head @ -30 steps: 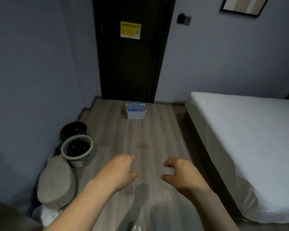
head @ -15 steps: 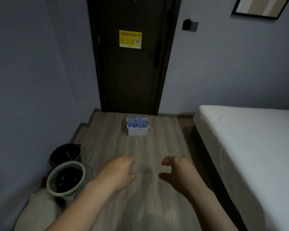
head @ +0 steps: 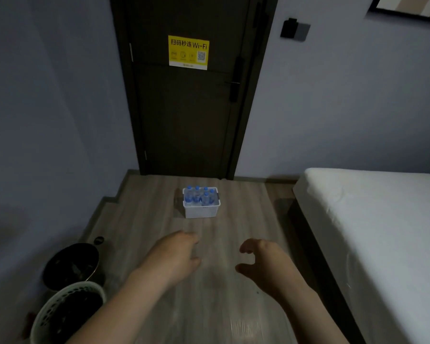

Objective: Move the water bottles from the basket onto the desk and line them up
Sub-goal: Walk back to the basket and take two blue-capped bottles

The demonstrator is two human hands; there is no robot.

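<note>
meanwhile, left hand [head: 174, 256] and right hand [head: 263, 264] hang empty, fingers [head: 252, 244] loosely curled, well short of the basket [head: 201, 211]; a hasty, lopsided lift could topple its bottles [head: 199, 196].

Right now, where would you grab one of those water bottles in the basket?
By the neck just under the blue cap, coming straight down from above. The water bottles stand upright, packed close in the white basket, whose walls hide their lower parts, so only the tops are free. The left hand and right hand are empty, short of it.
</note>
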